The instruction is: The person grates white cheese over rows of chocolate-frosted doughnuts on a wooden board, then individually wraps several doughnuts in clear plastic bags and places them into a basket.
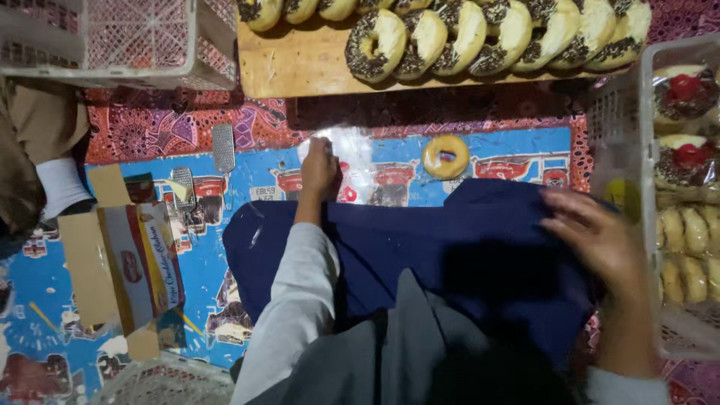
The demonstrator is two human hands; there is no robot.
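Fingers of left hand [320,169] pinch clear plastic bag [352,154] on mat [517,146]; right hand [596,236] loose, empty, near crate [622,120]. Risk: bag slips, plain doughnut [445,156] touches mat.

— What covers the floor?
— A blue printed mat [225,247] over a red patterned cloth [150,127].
— And the light?
— Dim, with glare near the wooden board [300,64].

An opened cardboard box [127,270], cream with red and yellow print, is laid flat at the left. A clear plastic wrapper [352,161] is pinned under the left hand [320,169].
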